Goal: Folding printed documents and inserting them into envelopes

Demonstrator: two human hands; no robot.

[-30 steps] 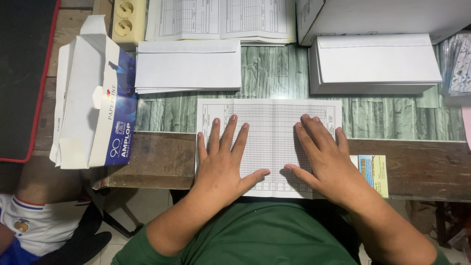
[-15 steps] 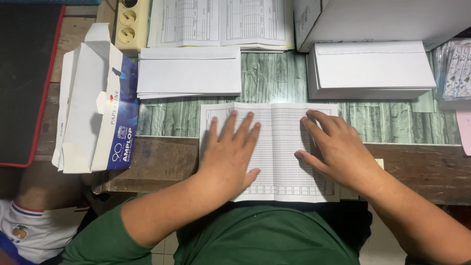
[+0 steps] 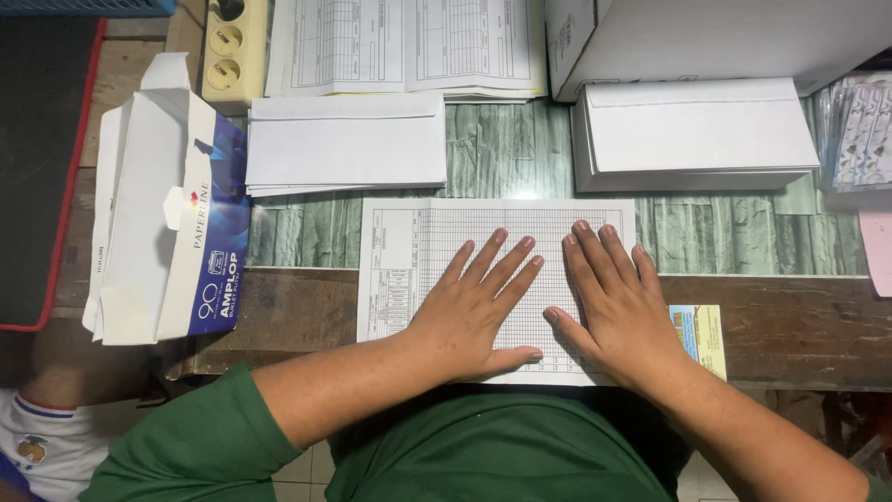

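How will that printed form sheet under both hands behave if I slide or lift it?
The form sheet looks like thin paper, so it would probably flop if lifted by one edge. It lies flat under the left hand and right hand, so it should slide easily. Its near edge overhangs the table and may bend.

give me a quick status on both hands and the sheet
Left hand and right hand flat, fingers spread, side by side on the printed sheet. Sheet lies flat at the table edge. Nothing on the sheet but the hands.
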